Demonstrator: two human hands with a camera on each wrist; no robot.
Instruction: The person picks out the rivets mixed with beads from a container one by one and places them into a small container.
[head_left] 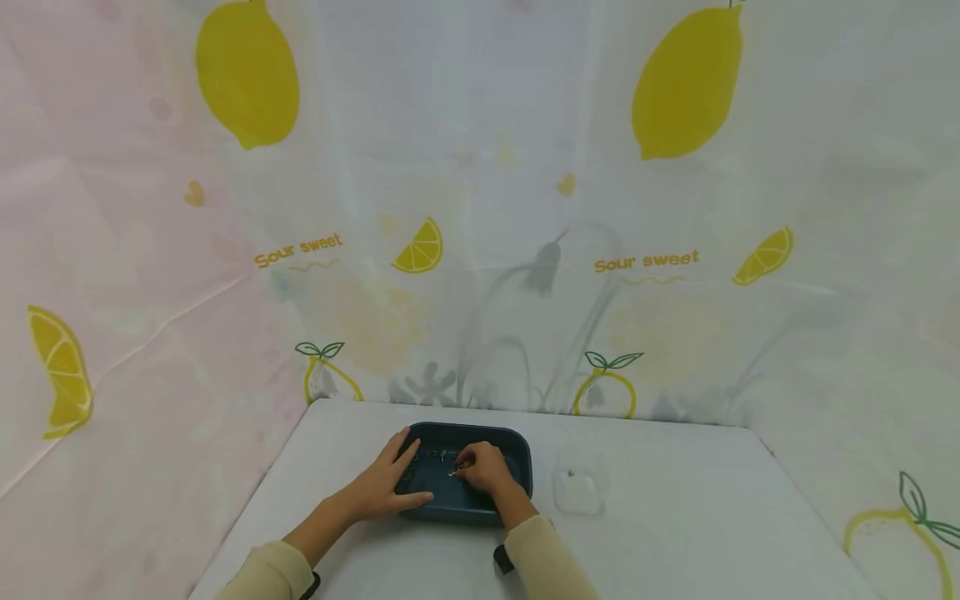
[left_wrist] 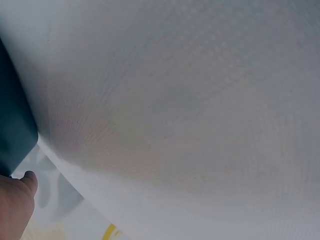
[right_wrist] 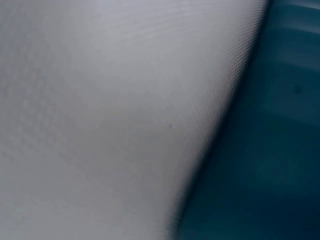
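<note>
A dark blue rectangular tray (head_left: pixel 450 502) sits on the white table, with several small trinkets (head_left: pixel 431 454) lying along the left and back of its floor. My left hand (head_left: pixel 378 487) rests at the tray's left end, fingers spread along the rim and thumb stretched towards the front wall. Inside the tray, the curled fingers of my right hand (head_left: pixel 486 468) pinch a small gold-coloured piece (head_left: pixel 453 472) close over the floor; its exact kind is too small to make out. In the left wrist view, part of the left hand (left_wrist: pixel 17 202) shows beside the tray's wall (left_wrist: pixel 15 115).
To the right of the tray stands a clear plastic container (head_left: pixel 579 492) with a tiny item (head_left: pixel 570 473) in it. The white tabletop (head_left: pixel 690 517) stretches to the right. A curtain printed with lemons (head_left: pixel 480 208) hangs behind and along the sides.
</note>
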